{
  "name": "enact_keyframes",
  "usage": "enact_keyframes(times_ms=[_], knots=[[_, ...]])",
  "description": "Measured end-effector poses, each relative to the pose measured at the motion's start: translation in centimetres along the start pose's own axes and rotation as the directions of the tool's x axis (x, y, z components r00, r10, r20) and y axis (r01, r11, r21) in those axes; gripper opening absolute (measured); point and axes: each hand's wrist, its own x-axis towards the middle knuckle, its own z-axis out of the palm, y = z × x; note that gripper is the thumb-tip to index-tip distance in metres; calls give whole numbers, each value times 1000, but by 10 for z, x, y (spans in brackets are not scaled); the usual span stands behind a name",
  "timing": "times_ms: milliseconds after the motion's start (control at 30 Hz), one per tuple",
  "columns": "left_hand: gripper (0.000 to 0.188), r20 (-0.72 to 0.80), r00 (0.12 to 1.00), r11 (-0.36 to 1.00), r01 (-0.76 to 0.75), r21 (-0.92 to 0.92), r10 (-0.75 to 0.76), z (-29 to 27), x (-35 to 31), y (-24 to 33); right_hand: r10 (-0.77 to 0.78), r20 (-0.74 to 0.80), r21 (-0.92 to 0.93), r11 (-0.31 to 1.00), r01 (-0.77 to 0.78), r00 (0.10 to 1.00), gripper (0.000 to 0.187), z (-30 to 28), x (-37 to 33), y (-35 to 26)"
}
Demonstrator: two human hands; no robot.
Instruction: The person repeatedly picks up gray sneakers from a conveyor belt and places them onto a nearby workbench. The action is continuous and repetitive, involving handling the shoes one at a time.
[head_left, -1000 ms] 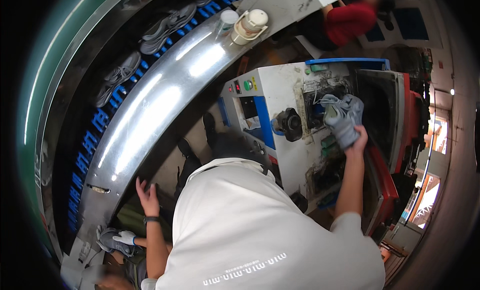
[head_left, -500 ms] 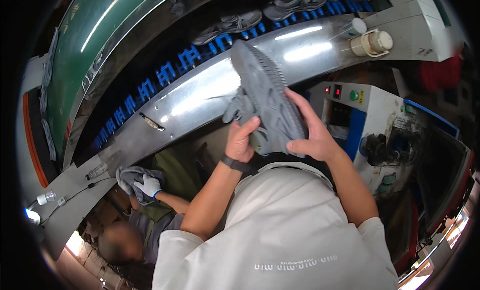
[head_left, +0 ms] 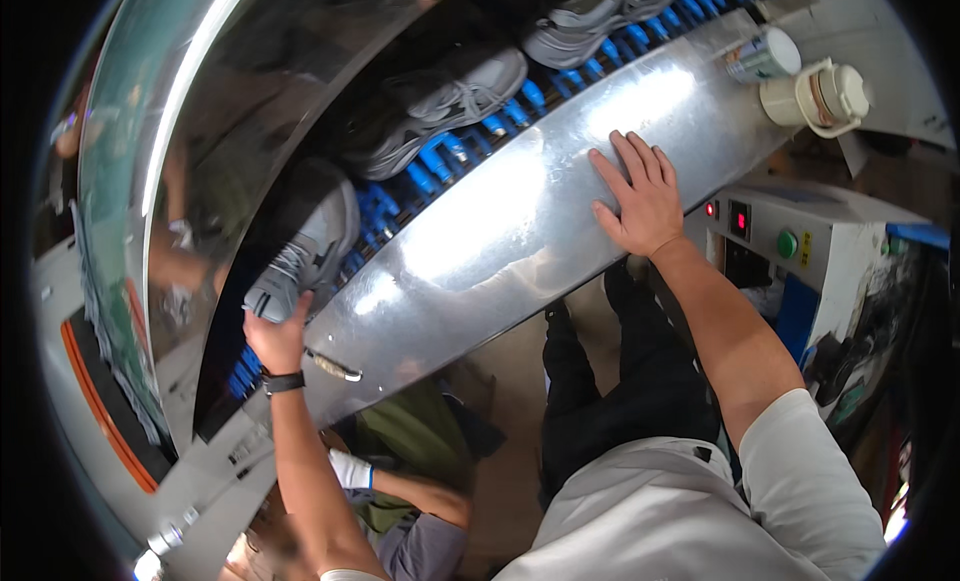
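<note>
My left hand [head_left: 276, 343] reaches far to the left, its fingers wrapped round the near end of a grey lace-up sneaker [head_left: 318, 239]. That sneaker lies on the dark conveyor track, among the blue pegs [head_left: 435, 161]. My right hand [head_left: 645, 206] rests palm down with fingers spread on the shiny metal ledge [head_left: 470, 236] in front of the track. Nothing is in the right hand. Farther along the track sit another grey sneaker [head_left: 465, 91] and more grey shoes [head_left: 595, 26].
A slim tool [head_left: 335, 367] lies on the ledge near my left wrist. At the right end stand a cup [head_left: 768, 56] and a cream jug [head_left: 818, 96]. A machine with a green button [head_left: 788, 244] is at right. Below left, a co-worker's gloved hand [head_left: 350, 469] shows.
Both hands held a grey shoe up before my body. Now they are apart: the left has moved left onto a shoe on the track, the right has let go and lies on the ledge.
</note>
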Motion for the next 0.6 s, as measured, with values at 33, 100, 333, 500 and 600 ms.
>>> enact_keyframes(times_ms=[33,100,333,500,600], knots=[[54,50,995,982,78,174,-88,7,17,-10,4,6,3,1000,-4,1000,66,0,-1,1],[74,34,983,903,-179,391,180,34,47,-92,-6,3,19,1000,6,1000,67,-3,5,-2],[83,-209,974,986,-55,155,87,69,41,-92,32,6,3,999,-32,999,68,-5,6,-1],[98,-21,964,939,262,221,-264,167,-142,-10,23,-6,-3,1000,-23,1000,68,-2,4,-6],[84,-3,994,973,107,207,-109,172,-181,28,-3,-31,-22,1000,2,1000,67,1,3,-8]])
